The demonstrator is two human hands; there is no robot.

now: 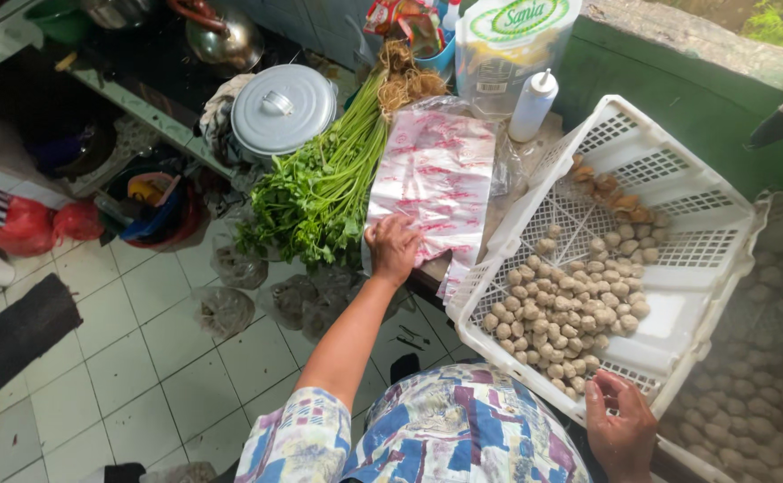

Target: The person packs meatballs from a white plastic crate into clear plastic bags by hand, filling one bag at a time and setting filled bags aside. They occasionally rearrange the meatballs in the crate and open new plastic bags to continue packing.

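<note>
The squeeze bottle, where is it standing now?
In the head view, the squeeze bottle stands upright at top centre, between the plastic bags and the white crate, in front of a big pouch.

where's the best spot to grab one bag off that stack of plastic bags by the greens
Probably the near bottom edge of the stack of plastic bags, coming from the person's side, where the left hand already rests. The bags lie flat, so a top sheet peels up easiest from a loose edge. The bunch of greens crowds the left side.

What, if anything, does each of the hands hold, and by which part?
The left hand presses the lower edge of the stack of red-printed clear plastic bags. The right hand pinches something too small to tell.
</note>
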